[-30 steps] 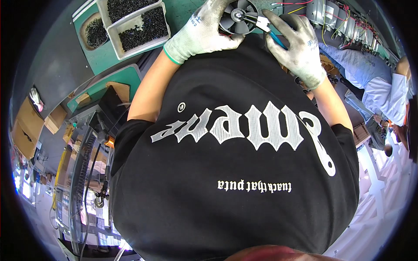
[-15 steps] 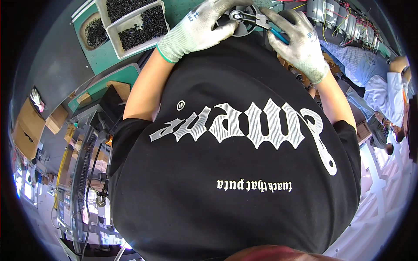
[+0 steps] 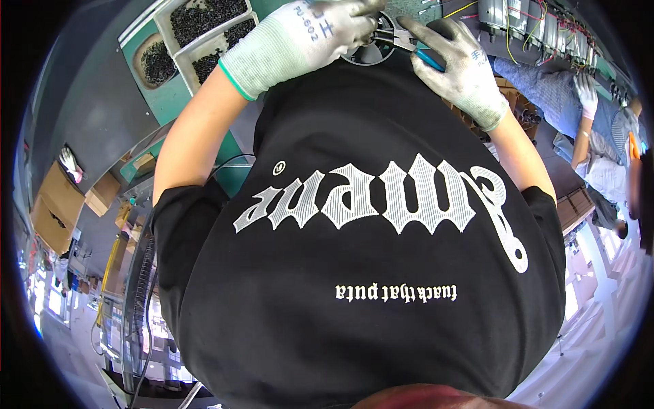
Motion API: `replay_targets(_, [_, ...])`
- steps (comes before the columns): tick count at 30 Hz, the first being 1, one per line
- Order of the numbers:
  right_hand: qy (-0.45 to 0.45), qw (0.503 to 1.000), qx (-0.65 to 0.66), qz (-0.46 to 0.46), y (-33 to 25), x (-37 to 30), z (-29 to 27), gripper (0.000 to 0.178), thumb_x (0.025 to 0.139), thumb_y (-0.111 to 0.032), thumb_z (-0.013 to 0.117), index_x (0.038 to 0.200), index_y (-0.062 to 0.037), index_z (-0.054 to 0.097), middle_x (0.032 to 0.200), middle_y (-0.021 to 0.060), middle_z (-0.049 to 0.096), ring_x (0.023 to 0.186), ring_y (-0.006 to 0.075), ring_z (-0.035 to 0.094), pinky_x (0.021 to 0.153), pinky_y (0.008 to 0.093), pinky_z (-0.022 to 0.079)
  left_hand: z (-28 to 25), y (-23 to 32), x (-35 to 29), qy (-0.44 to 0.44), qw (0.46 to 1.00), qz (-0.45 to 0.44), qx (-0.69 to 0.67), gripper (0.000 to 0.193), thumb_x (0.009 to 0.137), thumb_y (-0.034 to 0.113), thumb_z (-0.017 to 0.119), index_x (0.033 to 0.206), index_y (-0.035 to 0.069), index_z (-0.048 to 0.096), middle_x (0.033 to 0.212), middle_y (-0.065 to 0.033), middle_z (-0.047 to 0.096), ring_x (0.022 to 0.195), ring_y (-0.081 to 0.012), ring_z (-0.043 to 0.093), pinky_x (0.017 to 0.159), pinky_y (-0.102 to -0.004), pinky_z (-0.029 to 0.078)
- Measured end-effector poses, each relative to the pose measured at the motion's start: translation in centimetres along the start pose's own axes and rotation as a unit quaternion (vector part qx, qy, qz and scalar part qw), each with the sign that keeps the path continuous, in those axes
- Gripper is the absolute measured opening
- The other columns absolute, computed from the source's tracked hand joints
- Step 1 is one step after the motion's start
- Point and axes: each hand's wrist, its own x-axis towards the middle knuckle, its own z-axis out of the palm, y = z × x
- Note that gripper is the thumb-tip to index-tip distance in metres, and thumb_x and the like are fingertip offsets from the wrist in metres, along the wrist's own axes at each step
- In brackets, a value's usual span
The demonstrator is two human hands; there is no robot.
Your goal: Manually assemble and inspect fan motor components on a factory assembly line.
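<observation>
Both my hands wear pale, grey-smudged gloves. My right hand point(image 3: 460, 71) is wrapped round a pair of pliers point(image 3: 403, 41) with blue handles. The jaws point left, over a round dark-rimmed part point(image 3: 368, 58) at the top edge, close to my body. My left hand point(image 3: 334, 34) is at that part, its fingers bent together beside the pliers' tips. Whatever those fingers pinch is hidden by the glove.
White trays point(image 3: 163, 31) of small black pieces stand at upper left, beside an oval dish point(image 3: 138, 65) of similar pieces. Metal cylinders point(image 3: 496, 12) with coloured wires line the upper right. A co-worker's gloved hand point(image 3: 586, 92) shows at right. Cardboard boxes point(image 3: 58, 204) lie left.
My left hand has shifted from the part's left side to over it, fingers drawn together near the plier tips. The pliers moved slightly left and down. A co-worker's gloved hand has appeared at right.
</observation>
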Motion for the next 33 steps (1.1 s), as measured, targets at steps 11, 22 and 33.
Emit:
replay_targets(11, [0.066, 0.997, -0.024, -0.022, -0.6, -0.3, -0.3, 0.051, 0.082, -0.021, 0.069, 0.133, -0.0159, 0.062, 0.102, 0.0172, 0.060, 0.091, 0.0350, 0.060, 0.084, 0.0415, 0.050, 1.2, -0.5, 0.0, 0.062, 0.986, -0.056, -0.145, 0.034, 0.084, 0.010, 0.070, 0.117, 0.002, 0.068, 0.131, -0.0176, 0.062, 0.116, -0.0350, 0.063, 0.097, -0.0400, 0.052])
replay_targets(22, [0.011, 1.000, -0.005, -0.012, -0.7, 0.4, -0.5, 0.049, 0.075, -0.020, 0.073, 0.122, -0.0084, 0.065, 0.093, 0.0179, 0.058, 0.083, 0.0363, 0.057, 0.076, 0.0447, 0.048, 3.8, -2.1, -0.1, 0.222, 0.941, 0.105, -0.233, 0.036, 0.084, 0.009, 0.070, 0.120, 0.003, 0.067, 0.132, -0.0176, 0.062, 0.118, -0.0347, 0.062, 0.098, -0.0393, 0.051])
replay_targets(33, [0.326, 0.889, 0.219, -0.237, 2.3, 0.9, 4.5, 0.049, 0.077, -0.021, 0.072, 0.122, -0.0045, 0.064, 0.094, 0.0197, 0.060, 0.086, 0.0369, 0.059, 0.080, 0.0470, 0.049, 1.7, -0.6, 0.1, 0.098, 0.976, -0.059, -0.183, 0.034, 0.087, 0.008, 0.067, 0.121, 0.003, 0.068, 0.132, -0.0178, 0.062, 0.120, -0.0339, 0.061, 0.099, -0.0394, 0.051])
